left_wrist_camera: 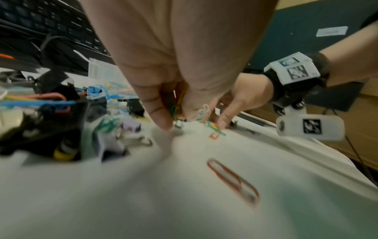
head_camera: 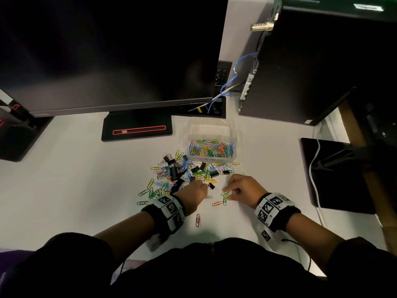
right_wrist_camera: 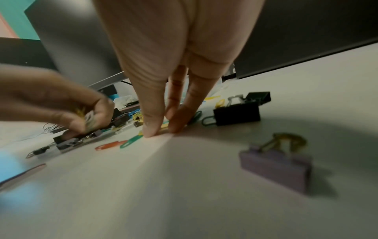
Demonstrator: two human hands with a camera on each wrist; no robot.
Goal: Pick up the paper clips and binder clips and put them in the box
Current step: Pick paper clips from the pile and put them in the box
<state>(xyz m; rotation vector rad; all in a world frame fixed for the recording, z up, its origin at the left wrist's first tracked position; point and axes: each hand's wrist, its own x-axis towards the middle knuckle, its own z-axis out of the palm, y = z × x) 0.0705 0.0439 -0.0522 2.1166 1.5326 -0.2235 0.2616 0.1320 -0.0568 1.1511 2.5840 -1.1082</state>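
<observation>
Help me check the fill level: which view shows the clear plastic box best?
The head view: the clear plastic box is seen from above, whole, with coloured paper clips covering its floor. In the left wrist view only a blurred clear corner shows behind the hand. In the right wrist view the fingers block it.

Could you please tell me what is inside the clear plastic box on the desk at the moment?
The clear plastic box holds a heap of coloured paper clips against its near wall. No binder clip shows among them; whatever lies beneath the heap is covered.
</observation>
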